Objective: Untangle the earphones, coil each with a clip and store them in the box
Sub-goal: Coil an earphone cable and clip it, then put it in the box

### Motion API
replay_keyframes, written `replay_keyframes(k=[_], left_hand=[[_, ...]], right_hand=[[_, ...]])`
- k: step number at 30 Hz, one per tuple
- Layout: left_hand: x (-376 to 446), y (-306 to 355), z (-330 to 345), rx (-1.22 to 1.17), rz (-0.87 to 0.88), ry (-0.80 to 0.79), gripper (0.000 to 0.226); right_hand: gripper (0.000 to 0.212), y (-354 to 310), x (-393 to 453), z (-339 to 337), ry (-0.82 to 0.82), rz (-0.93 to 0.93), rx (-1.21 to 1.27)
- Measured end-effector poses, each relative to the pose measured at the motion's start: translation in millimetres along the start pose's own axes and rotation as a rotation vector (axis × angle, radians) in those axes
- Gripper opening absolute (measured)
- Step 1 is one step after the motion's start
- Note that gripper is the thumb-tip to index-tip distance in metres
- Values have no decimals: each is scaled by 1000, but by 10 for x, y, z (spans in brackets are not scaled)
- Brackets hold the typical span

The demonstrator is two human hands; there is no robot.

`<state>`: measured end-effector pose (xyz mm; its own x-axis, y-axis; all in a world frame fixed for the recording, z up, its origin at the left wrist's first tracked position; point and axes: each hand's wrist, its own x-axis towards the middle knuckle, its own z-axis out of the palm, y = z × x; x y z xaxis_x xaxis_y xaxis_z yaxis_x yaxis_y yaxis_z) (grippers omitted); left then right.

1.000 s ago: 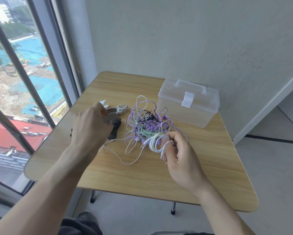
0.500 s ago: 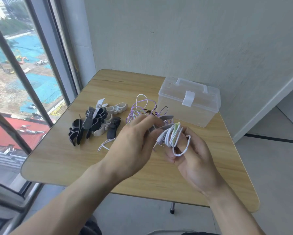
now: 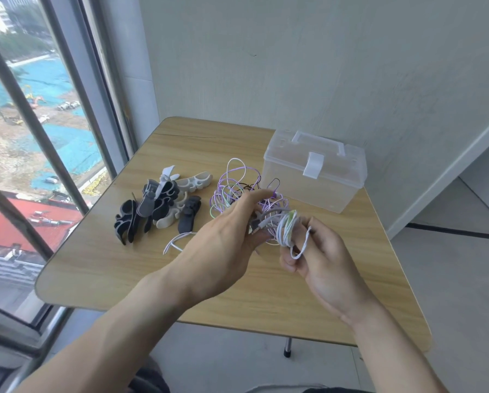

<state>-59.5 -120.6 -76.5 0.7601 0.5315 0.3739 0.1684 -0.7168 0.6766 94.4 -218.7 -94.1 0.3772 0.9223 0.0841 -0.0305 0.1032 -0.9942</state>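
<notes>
My right hand (image 3: 319,259) holds a coiled white earphone (image 3: 287,231) above the table, fingers curled round the loops. My left hand (image 3: 223,242) pinches a grey clip (image 3: 261,222) and presses it against the coil. Behind the hands lies a tangle of purple, green and white earphone cables (image 3: 237,188). A loose white cable end (image 3: 175,242) trails on the table to the left of my left hand. The clear plastic box (image 3: 314,171) stands shut at the back right, its white latch down.
A pile of black, grey and white clips (image 3: 158,205) lies on the left part of the wooden table (image 3: 101,268). A window with metal bars runs along the left. A wall stands close behind the table.
My left hand left the clip pile with a grey clip and came over to the coil. My right hand lifted the white coil off the tangle.
</notes>
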Motion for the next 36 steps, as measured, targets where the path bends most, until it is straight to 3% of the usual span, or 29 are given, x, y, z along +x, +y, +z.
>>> replay_keyframes(k=[6,11,16,20,23,28,36], left_hand=[[-25,-41,9,14,-52,-61,55],[-25,-7,-28,-16,-127,-188,78],[-31,6,-15,31,-65,-165,48],[-45,12,75,155,-56,-89,64],[-40,-1,96,168,-52,-59,63],[-23,-14,74,155,-87,-17,57],[-44,-3,57,179,-66,-157,59]], right_hand=[[20,18,-9,15,4,25,-145],[18,60,7,-30,-41,101,-278],[19,48,-24,-52,-146,247,-190],[4,9,-55,-21,-216,300,-129],[22,11,-59,-22,-221,311,-99],[22,-31,-73,-28,-295,320,31],[26,-11,-63,-20,-266,464,115]])
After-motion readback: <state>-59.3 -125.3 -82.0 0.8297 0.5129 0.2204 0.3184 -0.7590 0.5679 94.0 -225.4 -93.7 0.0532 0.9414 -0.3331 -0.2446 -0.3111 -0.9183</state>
